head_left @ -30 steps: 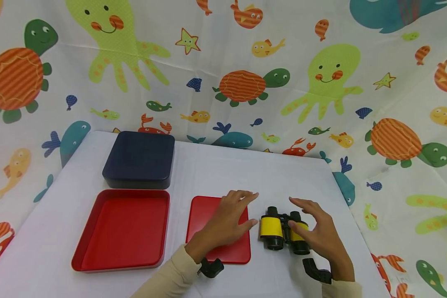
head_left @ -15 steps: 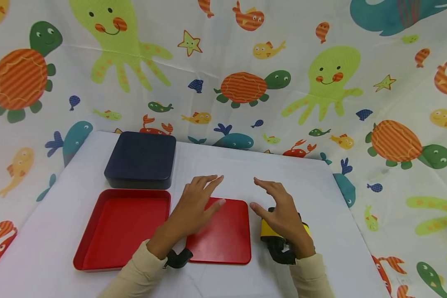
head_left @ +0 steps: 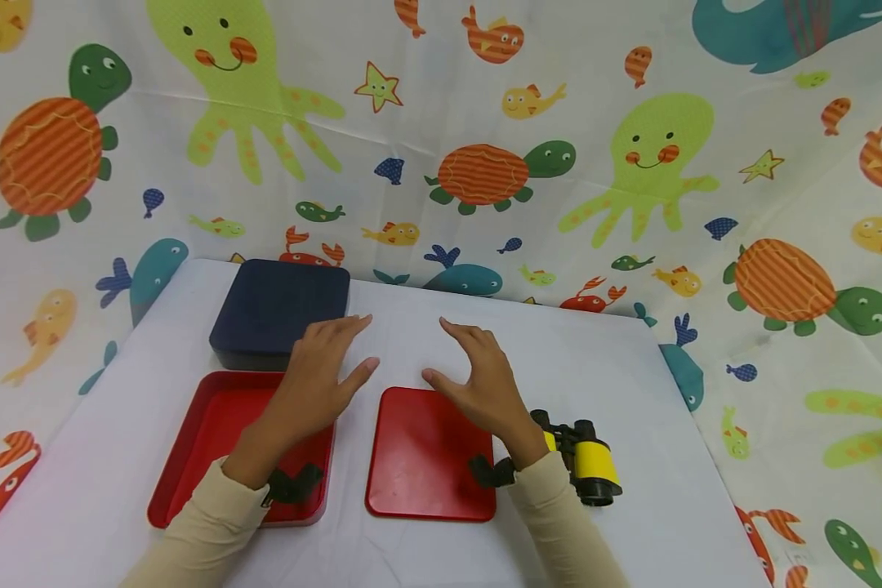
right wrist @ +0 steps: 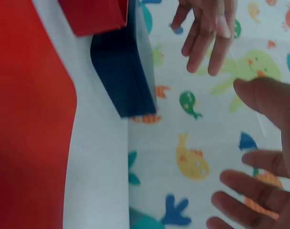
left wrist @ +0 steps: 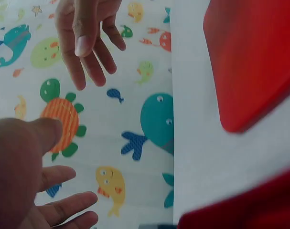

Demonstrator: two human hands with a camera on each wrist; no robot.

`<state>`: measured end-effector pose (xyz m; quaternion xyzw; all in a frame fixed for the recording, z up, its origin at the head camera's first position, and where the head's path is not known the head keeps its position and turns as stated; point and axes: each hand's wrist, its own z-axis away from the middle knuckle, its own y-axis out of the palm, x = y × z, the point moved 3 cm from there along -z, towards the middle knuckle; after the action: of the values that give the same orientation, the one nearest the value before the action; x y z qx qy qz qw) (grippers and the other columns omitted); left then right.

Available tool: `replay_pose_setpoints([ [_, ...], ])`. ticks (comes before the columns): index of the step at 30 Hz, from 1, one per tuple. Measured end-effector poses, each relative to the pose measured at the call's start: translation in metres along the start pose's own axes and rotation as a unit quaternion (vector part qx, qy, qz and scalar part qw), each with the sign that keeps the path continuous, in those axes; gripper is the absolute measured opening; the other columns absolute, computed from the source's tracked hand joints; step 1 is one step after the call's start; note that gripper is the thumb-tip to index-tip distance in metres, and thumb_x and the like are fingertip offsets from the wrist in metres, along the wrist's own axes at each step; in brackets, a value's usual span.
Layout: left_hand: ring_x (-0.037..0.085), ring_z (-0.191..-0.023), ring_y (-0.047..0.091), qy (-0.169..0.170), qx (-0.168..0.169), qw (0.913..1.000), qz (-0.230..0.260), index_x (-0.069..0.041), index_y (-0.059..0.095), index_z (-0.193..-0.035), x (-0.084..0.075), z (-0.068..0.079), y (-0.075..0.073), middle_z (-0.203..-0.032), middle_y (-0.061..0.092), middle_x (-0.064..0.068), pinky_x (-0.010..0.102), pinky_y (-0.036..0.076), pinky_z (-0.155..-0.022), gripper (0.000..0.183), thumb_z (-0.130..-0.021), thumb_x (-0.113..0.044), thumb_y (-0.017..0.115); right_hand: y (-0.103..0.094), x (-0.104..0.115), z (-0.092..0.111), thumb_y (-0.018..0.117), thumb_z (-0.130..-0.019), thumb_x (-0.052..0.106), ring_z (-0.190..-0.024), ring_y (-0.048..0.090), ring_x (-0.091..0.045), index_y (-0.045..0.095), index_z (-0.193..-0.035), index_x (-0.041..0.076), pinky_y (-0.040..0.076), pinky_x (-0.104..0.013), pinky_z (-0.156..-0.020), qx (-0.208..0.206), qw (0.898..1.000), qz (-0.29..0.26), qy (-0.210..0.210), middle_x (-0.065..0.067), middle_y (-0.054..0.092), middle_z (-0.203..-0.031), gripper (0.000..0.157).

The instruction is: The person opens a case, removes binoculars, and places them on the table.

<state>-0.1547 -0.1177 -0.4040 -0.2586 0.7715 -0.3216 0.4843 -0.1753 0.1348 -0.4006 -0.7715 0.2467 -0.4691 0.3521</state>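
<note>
While the left hand (head_left: 314, 384) hangs near the red tray (head_left: 220, 437) and the right hand (head_left: 483, 378) near the flat red panel (head_left: 413, 457), both unclenched and holding nothing, the panel, lying on the worktop (head_left: 559, 351) between tray and binoculars (head_left: 595, 463), looks light, stiff and slick, best gripped by opposite edges.

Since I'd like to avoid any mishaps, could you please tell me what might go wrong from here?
In the head view, the right sleeve partly covers the binoculars, so lowering that arm might knock them. The left hand's wrist camera overlaps the red tray and could catch on it if lowered.
</note>
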Motion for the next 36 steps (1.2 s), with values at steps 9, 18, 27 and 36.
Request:
replay_pose_setpoints([
  [9,0.05,-0.144,0.043,-0.004,-0.022,0.9997,-0.01,-0.014,0.05,-0.159,0.037,-0.007,-0.027,-0.156,0.052,0.024,0.079,0.035,-0.111,0.066,-0.099,-0.028,0.074,0.029,0.021,-0.034,0.081,-0.092,0.047,-0.138,0.056,-0.023,0.049,-0.161,0.025,0.053,-0.052,-0.114,0.032,0.999,-0.017,-0.008,-0.004,0.061,-0.15,0.079],
  [18,0.053,-0.139,0.044,-0.03,-0.034,0.9988,-0.02,-0.013,0.054,-0.156,0.078,-0.015,-0.049,-0.154,0.053,0.029,0.078,0.037,-0.108,0.065,-0.096,-0.026,0.078,0.061,0.036,-0.065,0.081,-0.092,0.048,-0.131,0.061,-0.022,0.047,-0.162,0.023,0.057,-0.046,-0.108,0.058,0.998,-0.021,-0.026,-0.005,0.062,-0.149,0.081],
  [27,0.055,-0.14,0.037,-0.064,-0.004,0.9976,-0.027,-0.016,0.051,-0.158,0.108,-0.021,-0.074,-0.158,0.047,0.031,0.079,0.031,-0.112,0.075,-0.092,-0.023,0.084,0.088,0.051,-0.09,0.081,-0.091,0.052,-0.124,0.062,-0.017,0.046,-0.162,0.024,0.057,-0.041,-0.105,0.081,0.996,-0.015,-0.016,-0.002,0.06,-0.151,0.084],
  [36,0.058,-0.147,0.029,-0.122,0.049,0.9913,-0.013,-0.019,0.043,-0.163,0.144,-0.023,-0.09,-0.163,0.038,0.034,0.083,0.03,-0.114,0.084,-0.091,-0.029,0.085,0.114,0.053,-0.11,0.082,-0.091,0.048,-0.127,0.067,-0.022,0.045,-0.162,0.026,0.057,-0.042,-0.108,0.102,0.993,-0.046,0.032,-0.001,0.056,-0.159,0.083],
])
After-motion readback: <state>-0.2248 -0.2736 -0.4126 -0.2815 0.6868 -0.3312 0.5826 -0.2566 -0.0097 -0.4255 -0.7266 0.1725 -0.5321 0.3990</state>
